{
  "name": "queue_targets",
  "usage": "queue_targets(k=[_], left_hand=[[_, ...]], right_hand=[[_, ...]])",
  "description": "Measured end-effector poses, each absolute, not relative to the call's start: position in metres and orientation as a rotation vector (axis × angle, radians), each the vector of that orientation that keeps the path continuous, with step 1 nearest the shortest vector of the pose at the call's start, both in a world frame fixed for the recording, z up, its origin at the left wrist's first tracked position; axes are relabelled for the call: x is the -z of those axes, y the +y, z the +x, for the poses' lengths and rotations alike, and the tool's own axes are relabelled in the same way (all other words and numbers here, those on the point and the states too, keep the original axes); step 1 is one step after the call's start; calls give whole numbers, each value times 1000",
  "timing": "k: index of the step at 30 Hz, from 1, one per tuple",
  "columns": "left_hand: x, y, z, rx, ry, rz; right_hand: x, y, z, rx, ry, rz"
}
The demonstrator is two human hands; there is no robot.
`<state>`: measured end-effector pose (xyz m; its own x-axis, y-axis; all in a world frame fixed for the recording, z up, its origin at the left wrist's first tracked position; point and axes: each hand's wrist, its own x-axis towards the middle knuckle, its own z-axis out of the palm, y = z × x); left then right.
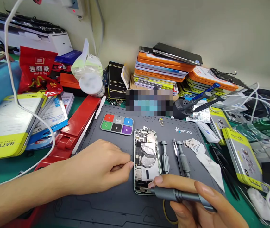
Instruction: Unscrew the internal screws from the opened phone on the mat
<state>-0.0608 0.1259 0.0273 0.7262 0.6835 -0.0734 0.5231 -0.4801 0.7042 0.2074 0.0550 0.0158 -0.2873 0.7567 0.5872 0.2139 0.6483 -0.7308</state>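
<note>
An opened smartphone [146, 161] lies on the dark grey work mat [116, 202], its inner parts showing. My right hand [203, 199] grips a grey screwdriver [177, 193], held nearly flat, with its tip at the lower end of the phone. The index finger reaches over the phone's lower right corner. My left hand [103, 167] is closed, thumb against curled fingers, beside the phone's left edge; nothing shows in it. To the right of the phone lie another screwdriver [165, 158], a pair of tweezers [177, 155] and a further screwdriver [184, 160].
A colour-marked tray [117, 124] sits above the phone. At the left are a red tool [78, 126] and battery boxes [11, 126]. Stacked boxes [163, 69] and a tool holder [184, 107] stand behind. White scraps [210, 167] and black tweezers [225, 171] lie at the right.
</note>
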Motion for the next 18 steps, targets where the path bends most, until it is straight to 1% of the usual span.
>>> queue_targets(k=[8, 18], left_hand=[[-27, 126, -62, -293, 905, 2202], [-28, 125, -62, -340, 905, 2214]], right_hand=[[-21, 57, 210, -604, -1916, -753], [-20, 52, 213, -615, -2127, -858]])
